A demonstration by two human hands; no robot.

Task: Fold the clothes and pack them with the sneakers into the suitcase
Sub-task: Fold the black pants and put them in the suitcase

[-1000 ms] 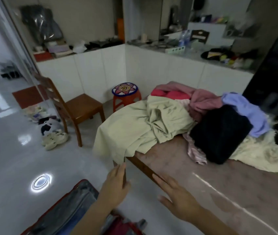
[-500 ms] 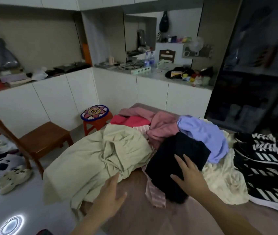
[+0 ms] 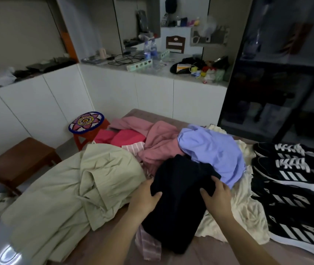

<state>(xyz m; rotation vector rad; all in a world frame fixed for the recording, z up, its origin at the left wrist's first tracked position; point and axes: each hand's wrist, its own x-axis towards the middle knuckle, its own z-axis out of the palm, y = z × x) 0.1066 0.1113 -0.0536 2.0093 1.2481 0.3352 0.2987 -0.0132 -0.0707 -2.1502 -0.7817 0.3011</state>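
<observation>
You have a black garment [image 3: 179, 197], a pale green jacket [image 3: 75, 188], a light purple shirt [image 3: 213, 150] and a pink top [image 3: 160, 142]. Your sneakers [image 3: 286, 174] are black with white stripes. The stool [image 3: 86, 121] has a flower pattern.

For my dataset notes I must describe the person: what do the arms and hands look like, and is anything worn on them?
The left forearm and right forearm are bare to the picture's lower edge; no sleeve or cuff shows. The left hand and the right hand wear no gloves, and no ring, watch or bracelet is visible.
</observation>
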